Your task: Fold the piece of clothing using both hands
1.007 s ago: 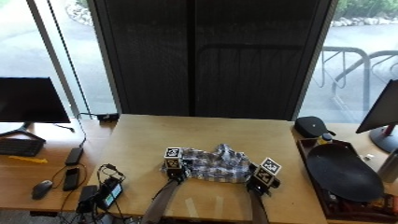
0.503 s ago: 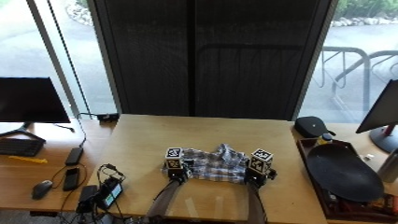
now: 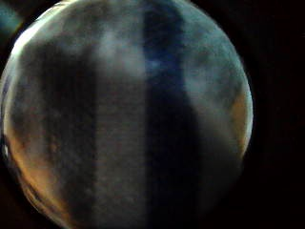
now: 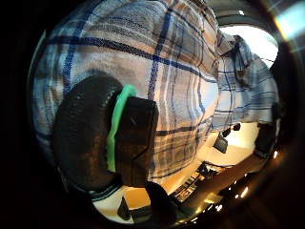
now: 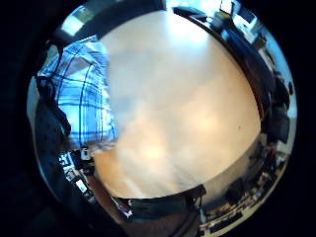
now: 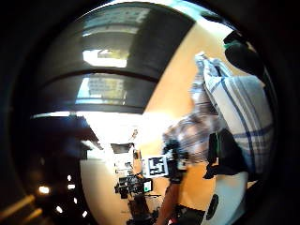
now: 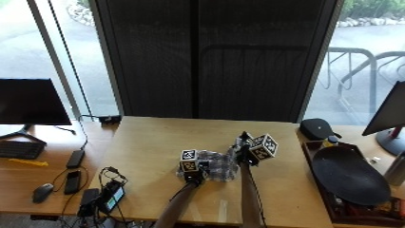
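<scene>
A blue and white plaid shirt (image 7: 218, 170) lies bunched near the front edge of the wooden table (image 7: 152, 142). My left hand (image 7: 193, 175) grips its left end low on the table. In the left thumb side view a thumb (image 4: 90, 138) presses into the plaid cloth (image 4: 181, 62), and cloth (image 3: 124, 119) fills the little finger side view. My right hand (image 7: 246, 153) is raised above the shirt's right end and holds cloth pulled up with it. In its thumb side view a dark finger (image 6: 227, 152) sits against the plaid (image 6: 239, 108).
A large black oval case (image 7: 348, 175) and a small black pouch (image 7: 318, 128) sit on the right side table. A monitor (image 7: 28, 102), a mouse (image 7: 43, 191), phones and cables lie to the left. Bare tabletop (image 5: 187, 98) stretches beyond the shirt.
My right hand has risen and moved away from the front edge, drawing the shirt's right end up and inward. The left hand has stayed on the left end.
</scene>
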`<state>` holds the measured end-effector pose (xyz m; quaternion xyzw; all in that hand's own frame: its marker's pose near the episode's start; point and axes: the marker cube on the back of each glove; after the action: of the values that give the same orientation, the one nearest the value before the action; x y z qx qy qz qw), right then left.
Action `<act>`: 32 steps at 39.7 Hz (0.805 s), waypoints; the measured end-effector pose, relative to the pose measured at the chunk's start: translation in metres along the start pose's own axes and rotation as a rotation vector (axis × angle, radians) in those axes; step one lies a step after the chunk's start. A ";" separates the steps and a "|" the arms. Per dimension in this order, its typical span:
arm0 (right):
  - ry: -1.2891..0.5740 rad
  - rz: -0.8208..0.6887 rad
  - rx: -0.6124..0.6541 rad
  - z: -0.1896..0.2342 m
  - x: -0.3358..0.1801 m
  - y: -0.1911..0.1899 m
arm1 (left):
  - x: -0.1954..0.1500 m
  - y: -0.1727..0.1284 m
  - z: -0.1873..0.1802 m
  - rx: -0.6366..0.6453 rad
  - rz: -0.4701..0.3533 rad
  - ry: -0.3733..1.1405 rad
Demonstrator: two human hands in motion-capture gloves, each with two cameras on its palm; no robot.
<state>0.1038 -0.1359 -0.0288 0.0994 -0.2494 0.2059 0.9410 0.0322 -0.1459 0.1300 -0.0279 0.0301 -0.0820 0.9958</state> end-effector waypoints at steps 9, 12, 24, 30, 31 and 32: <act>-0.126 -0.296 -0.094 0.054 -0.115 0.012 | 0.001 -0.004 -0.028 0.203 0.136 0.555; -0.049 -0.321 -0.150 0.069 -0.142 0.035 | -0.026 -0.005 -0.061 0.407 0.055 0.591; -0.578 -0.566 -0.568 0.109 -0.202 0.145 | -0.087 0.023 -0.165 0.581 0.060 0.654; -0.530 -0.618 -0.493 0.109 -0.182 0.135 | -0.091 0.012 -0.156 0.592 0.101 0.472; -0.485 -0.623 -0.454 0.105 -0.177 0.131 | -0.089 0.012 -0.155 0.582 0.112 0.440; -0.417 -0.611 -0.397 0.100 -0.171 0.126 | -0.087 0.011 -0.153 0.571 0.122 0.407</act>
<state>-0.1290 -0.1099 -0.0196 0.0251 -0.4282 -0.1590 0.8892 -0.0616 -0.1287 -0.0181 0.2702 0.2056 -0.0314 0.9401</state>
